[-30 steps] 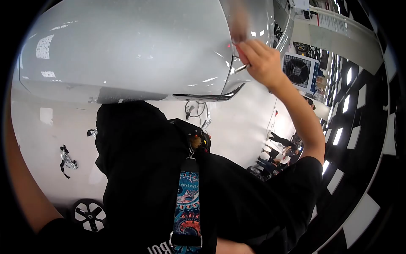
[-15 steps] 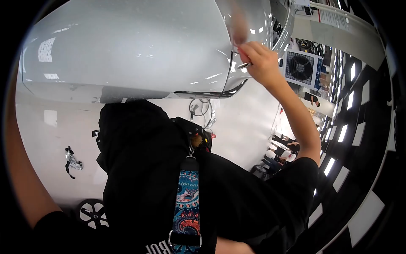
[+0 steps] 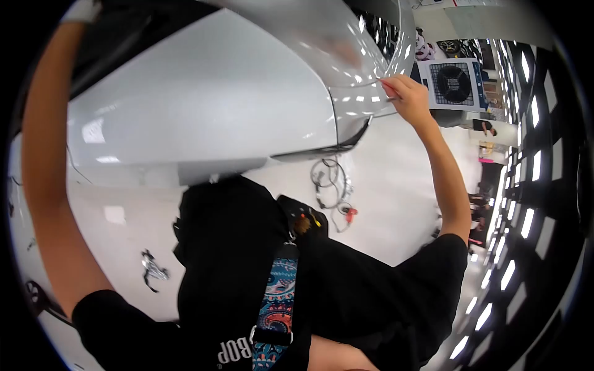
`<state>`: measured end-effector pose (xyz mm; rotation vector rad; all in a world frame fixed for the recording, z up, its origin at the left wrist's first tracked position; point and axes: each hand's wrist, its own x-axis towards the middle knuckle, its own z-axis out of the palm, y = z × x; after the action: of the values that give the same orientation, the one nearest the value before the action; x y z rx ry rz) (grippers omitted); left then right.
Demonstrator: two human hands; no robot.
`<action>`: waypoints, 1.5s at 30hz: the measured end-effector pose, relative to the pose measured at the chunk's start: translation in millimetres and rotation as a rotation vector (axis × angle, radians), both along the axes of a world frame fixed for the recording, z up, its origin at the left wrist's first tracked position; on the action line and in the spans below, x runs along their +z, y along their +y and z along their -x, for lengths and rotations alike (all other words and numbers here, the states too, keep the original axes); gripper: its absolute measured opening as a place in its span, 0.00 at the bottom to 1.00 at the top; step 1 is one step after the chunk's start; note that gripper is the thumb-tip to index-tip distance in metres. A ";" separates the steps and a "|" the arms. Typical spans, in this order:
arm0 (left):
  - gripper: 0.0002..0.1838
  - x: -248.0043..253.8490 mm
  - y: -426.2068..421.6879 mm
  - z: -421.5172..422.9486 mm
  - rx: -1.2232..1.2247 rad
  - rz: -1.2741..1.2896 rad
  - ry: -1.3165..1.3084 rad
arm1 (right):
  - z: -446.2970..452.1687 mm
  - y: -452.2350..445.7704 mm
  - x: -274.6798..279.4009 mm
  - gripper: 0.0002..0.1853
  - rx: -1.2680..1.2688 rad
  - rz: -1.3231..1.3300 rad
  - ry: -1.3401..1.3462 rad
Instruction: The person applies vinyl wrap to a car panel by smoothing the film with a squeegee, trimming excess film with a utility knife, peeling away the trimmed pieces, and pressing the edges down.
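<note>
A silver-grey car body panel (image 3: 204, 99) spans the upper middle. At its right end, my right hand (image 3: 408, 99) is closed in a pinch on a small red item (image 3: 388, 85). A short, thin tool with a metallic look also shows under those fingers; its far end is hidden. The fingertips are beside the glossy curved bodywork (image 3: 365, 93); contact is unclear. At the top left edge, my left hand (image 3: 81, 11) seems to wear a pale glove and is near a dark opening of the car. Its fingers are blurred and cut off.
Coiled cables (image 3: 329, 182) and a red item (image 3: 351, 214) lie on the floor. A crumpled silver-and-black piece (image 3: 152, 270) lies at the lower left. At right are a large fan unit (image 3: 453, 84) and a distant person (image 3: 484, 127). A patterned strap (image 3: 277, 297) crosses my torso.
The view has shifted, showing more of the car's dark opening. My right hand is farther right and slightly lower, still pinched. My left hand has come into view at the top left.
</note>
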<state>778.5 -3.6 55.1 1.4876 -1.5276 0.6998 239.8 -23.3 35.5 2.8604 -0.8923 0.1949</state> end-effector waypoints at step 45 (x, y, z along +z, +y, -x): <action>0.10 54.5 -25.8 228.8 -0.416 -0.859 -0.484 | 130.4 -9.2 -50.6 0.18 -0.553 -1.060 -1.705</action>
<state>549.6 -29.4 109.5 1.5448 -2.6330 0.1300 109.4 -32.5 -15.0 2.1240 -2.3819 2.9884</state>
